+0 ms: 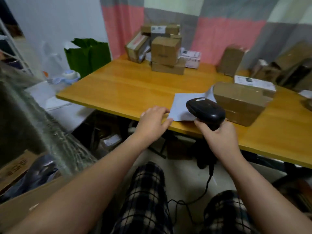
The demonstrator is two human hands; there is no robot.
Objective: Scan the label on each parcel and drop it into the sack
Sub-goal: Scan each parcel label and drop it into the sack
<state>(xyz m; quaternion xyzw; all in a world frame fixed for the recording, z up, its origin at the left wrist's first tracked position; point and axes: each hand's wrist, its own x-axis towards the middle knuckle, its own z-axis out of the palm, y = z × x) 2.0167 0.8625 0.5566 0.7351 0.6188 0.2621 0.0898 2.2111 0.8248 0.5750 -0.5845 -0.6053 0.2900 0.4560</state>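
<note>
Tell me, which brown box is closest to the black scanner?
The wide brown box just right of the scanner; the other boxes sit farther back.

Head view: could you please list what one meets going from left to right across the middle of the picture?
Woven sack → left hand → black scanner, gripped by the right hand → brown cardboard parcel.

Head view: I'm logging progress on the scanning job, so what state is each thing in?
Barcode scanner: gripped by the right hand, above the white sheet.
Left hand: open, at the sheet's near corner.
White sheet: on the table, far corner curled up.
Nearest cardboard parcel: closed, on the table.
Back parcels: stacked, one leaning.
</note>
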